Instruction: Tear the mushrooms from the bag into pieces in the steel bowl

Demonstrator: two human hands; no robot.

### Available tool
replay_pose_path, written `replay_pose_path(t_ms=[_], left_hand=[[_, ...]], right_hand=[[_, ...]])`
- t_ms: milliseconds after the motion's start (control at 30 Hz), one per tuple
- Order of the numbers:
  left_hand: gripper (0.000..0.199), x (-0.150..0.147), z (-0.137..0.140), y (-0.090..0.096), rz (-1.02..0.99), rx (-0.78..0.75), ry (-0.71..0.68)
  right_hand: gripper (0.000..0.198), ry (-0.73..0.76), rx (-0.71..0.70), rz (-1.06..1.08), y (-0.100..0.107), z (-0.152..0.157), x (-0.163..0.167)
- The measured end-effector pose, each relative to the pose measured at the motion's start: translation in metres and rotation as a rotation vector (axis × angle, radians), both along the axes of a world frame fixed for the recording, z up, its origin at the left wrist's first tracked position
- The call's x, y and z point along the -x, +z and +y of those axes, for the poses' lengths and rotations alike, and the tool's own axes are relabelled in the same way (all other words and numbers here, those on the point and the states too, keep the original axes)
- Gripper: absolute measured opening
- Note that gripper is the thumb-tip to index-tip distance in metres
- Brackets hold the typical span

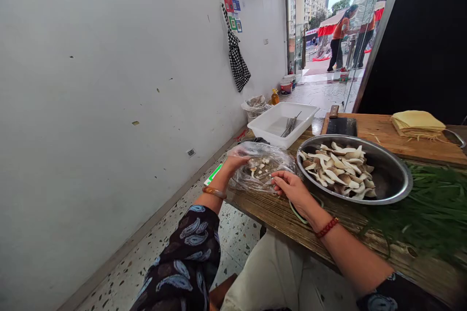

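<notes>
A clear plastic bag (pixel 242 178) lies spread on the wooden table near its left end, with several small mushroom pieces (pixel 260 167) on it. My left hand (pixel 237 162) grips the bag's left edge; its fingertips are partly hidden by the film. At the bag's right side my right hand (pixel 287 186) is closed in a pinch, and a tiny pale bit shows at the fingertips, too small to name. Just right of that hand stands an oval metal basin (pixel 392 189), holding a heap of sliced mushrooms (pixel 339 170) on its left side.
Behind the bag is a white plastic tray (pixel 262 126) with thin metal skewers (pixel 291 125). A cleaver (pixel 341 125) and stacked yellow sheets (pixel 418 123) rest on a cutting board (pixel 372 131). Green leafy stalks (pixel 434 209) cover the table's right. A wall (pixel 109 155) runs along the left.
</notes>
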State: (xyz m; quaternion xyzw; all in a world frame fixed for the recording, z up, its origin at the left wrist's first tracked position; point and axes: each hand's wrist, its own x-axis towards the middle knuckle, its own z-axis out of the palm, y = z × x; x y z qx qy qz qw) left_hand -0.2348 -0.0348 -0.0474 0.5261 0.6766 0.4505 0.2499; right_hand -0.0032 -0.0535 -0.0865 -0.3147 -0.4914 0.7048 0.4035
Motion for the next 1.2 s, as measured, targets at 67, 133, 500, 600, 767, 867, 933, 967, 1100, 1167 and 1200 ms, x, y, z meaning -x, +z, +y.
replay_pose_path(t_ms=[67, 133, 500, 600, 767, 867, 933, 967, 1100, 1167, 1200], left_hand=[[0.022, -0.002, -0.008, 0.003, -0.047, 0.029, 0.038], [0.021, -0.004, -0.016, 0.006, -0.081, 0.055, 0.059], [0.016, -0.022, -0.047, 0.013, -0.217, 0.077, 0.027], [0.019, -0.027, -0.055, 0.012, -0.198, 0.049, -0.012], [0.022, -0.034, -0.062, 0.007, -0.071, -0.027, -0.07], [0.022, -0.035, -0.062, 0.005, 0.029, -0.066, -0.098], [0.021, -0.035, -0.063, 0.005, 0.094, -0.071, -0.114], [0.022, -0.034, -0.063, 0.005, 0.122, -0.074, -0.119], [0.032, -0.029, -0.068, 0.004, 0.16, -0.1, -0.129], [0.044, -0.026, -0.07, 0.001, 0.139, -0.116, -0.094], [0.049, -0.024, -0.071, -0.002, 0.129, -0.116, -0.072]], right_hand=[[0.031, 0.002, -0.004, 0.003, -0.001, 0.0, 0.0], [0.031, 0.002, -0.01, 0.002, -0.002, 0.0, 0.0], [0.027, -0.04, -0.707, -0.205, -0.004, -0.003, -0.001], [0.033, -0.017, -0.81, -0.23, -0.004, -0.003, 0.001], [0.035, -0.03, -0.732, -0.277, -0.001, 0.001, 0.014], [0.03, -0.035, -0.653, -0.272, 0.002, 0.007, 0.032], [0.025, -0.05, -0.618, -0.275, 0.003, 0.012, 0.044], [0.023, -0.058, -0.597, -0.274, 0.004, 0.014, 0.05], [0.02, -0.099, -0.523, -0.268, 0.007, 0.02, 0.062], [0.018, -0.123, -0.495, -0.269, 0.009, 0.022, 0.059], [0.017, -0.14, -0.479, -0.271, 0.01, 0.023, 0.057]])
